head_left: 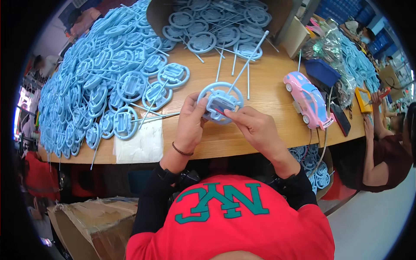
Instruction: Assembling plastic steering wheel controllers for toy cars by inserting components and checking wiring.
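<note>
Over the near edge of the table I hold a light blue toy steering wheel (222,103), its hollow centre housing facing up and a long thin antenna slanting up to the right. My left hand (192,119) is closed on the wheel's left rim, thumb against the housing. Fingers pinched, my right hand (256,128) presses at the housing's lower right. A thin red piece (219,112) shows at its fingertips; the fingers hide what it belongs to.
Many similar wheels (132,84) are heaped at left. More fill an open cardboard box (156,19) at the back. A pink toy car (308,99) stands at right, near a blue bin (323,73). A white sheet (141,145) lies front left. Another person's arm (376,156) is far right.
</note>
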A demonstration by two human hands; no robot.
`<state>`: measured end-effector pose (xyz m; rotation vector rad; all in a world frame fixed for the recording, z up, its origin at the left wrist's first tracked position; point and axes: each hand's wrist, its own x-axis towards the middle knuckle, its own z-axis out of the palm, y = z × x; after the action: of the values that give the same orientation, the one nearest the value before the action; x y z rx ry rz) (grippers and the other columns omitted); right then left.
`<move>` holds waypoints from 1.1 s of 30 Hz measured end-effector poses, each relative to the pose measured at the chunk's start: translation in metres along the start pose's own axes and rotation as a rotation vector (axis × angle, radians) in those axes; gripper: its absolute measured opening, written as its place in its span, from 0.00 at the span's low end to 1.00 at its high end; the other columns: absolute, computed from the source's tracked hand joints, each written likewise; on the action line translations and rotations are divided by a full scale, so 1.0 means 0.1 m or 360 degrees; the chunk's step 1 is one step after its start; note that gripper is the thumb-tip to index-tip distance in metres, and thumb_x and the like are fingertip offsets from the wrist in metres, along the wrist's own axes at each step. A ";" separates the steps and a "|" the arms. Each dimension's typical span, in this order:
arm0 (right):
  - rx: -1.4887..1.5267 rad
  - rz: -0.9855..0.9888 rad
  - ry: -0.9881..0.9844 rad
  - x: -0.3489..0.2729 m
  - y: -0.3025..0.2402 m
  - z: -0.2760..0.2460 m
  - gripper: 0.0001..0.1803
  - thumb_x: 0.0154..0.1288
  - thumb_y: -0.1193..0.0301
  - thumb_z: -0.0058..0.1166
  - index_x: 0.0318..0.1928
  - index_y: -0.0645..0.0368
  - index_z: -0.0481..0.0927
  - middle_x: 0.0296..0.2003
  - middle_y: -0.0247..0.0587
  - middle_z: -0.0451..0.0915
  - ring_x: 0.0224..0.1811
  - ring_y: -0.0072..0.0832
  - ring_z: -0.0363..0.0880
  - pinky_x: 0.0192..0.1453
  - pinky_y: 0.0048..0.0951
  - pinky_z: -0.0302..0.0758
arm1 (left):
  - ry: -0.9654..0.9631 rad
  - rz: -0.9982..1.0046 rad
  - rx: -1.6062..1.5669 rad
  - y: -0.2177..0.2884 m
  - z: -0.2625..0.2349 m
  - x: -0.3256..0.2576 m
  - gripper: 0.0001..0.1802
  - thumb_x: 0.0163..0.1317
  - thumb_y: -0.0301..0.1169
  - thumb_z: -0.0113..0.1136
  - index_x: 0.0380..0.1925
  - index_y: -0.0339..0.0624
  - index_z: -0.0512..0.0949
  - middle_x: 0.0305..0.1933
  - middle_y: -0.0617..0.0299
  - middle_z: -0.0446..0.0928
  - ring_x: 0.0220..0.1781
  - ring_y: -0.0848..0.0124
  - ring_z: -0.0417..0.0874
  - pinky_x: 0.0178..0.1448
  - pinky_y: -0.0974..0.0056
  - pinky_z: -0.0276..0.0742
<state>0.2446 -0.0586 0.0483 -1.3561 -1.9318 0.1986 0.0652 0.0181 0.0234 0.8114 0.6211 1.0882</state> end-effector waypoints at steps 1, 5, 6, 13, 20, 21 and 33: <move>-0.0037 0.0007 0.0002 0.00 0.00 0.00 0.20 0.56 0.76 0.56 0.51 0.44 0.81 0.33 0.34 0.78 0.30 0.36 0.80 0.31 0.34 0.76 | 0.0004 0.0005 0.0006 -0.01 0.00 0.00 0.14 0.71 0.33 0.50 0.51 0.38 0.68 0.44 0.60 0.77 0.43 0.74 0.81 0.44 0.67 0.80; -0.0126 0.0033 -0.0011 0.00 0.00 -0.01 0.21 0.56 0.77 0.55 0.51 0.44 0.81 0.31 0.34 0.77 0.29 0.36 0.79 0.30 0.35 0.76 | -0.0005 0.0017 -0.0002 -0.05 -0.01 0.00 0.13 0.71 0.33 0.51 0.50 0.39 0.69 0.44 0.61 0.78 0.43 0.74 0.81 0.44 0.67 0.80; -0.0130 0.0039 -0.0019 0.01 0.00 -0.01 0.21 0.56 0.77 0.55 0.51 0.44 0.81 0.31 0.35 0.77 0.29 0.36 0.79 0.30 0.35 0.76 | -0.0004 0.0013 -0.0014 -0.06 -0.01 0.00 0.12 0.71 0.33 0.51 0.49 0.39 0.70 0.44 0.61 0.78 0.42 0.74 0.81 0.44 0.67 0.80; -0.0075 -0.0009 -0.0109 0.01 -0.03 -0.01 0.21 0.55 0.78 0.55 0.50 0.45 0.81 0.32 0.34 0.78 0.30 0.36 0.80 0.29 0.35 0.76 | -0.0125 -0.0123 -0.0011 0.01 -0.12 0.05 0.15 0.70 0.36 0.51 0.50 0.36 0.71 0.44 0.60 0.78 0.44 0.72 0.82 0.46 0.66 0.81; -0.0004 -0.0030 -0.0092 0.05 -0.02 -0.01 0.21 0.55 0.77 0.56 0.50 0.45 0.82 0.32 0.34 0.79 0.30 0.36 0.80 0.30 0.35 0.76 | -0.0253 -0.0232 0.0034 0.10 -0.12 0.01 0.21 0.71 0.41 0.49 0.52 0.34 0.72 0.48 0.57 0.79 0.48 0.70 0.81 0.51 0.63 0.79; 0.0006 -0.0034 -0.0088 0.05 -0.01 -0.01 0.21 0.55 0.77 0.56 0.50 0.45 0.82 0.32 0.34 0.79 0.30 0.36 0.80 0.30 0.34 0.76 | -0.0284 -0.0299 0.0019 0.08 -0.14 0.01 0.22 0.72 0.42 0.48 0.52 0.34 0.72 0.48 0.57 0.79 0.49 0.70 0.81 0.53 0.63 0.79; 0.0110 -0.0007 -0.0122 0.06 -0.01 0.06 0.17 0.58 0.75 0.56 0.48 0.46 0.83 0.33 0.36 0.79 0.32 0.37 0.80 0.32 0.35 0.75 | -0.0299 -0.0332 -0.0042 0.15 -0.13 -0.04 0.22 0.73 0.42 0.43 0.55 0.34 0.71 0.50 0.55 0.78 0.51 0.67 0.80 0.55 0.61 0.79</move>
<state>0.2391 -0.0519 0.0470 -1.3157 -1.9724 0.3166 0.0459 0.0216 0.0281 0.7968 0.5191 0.8184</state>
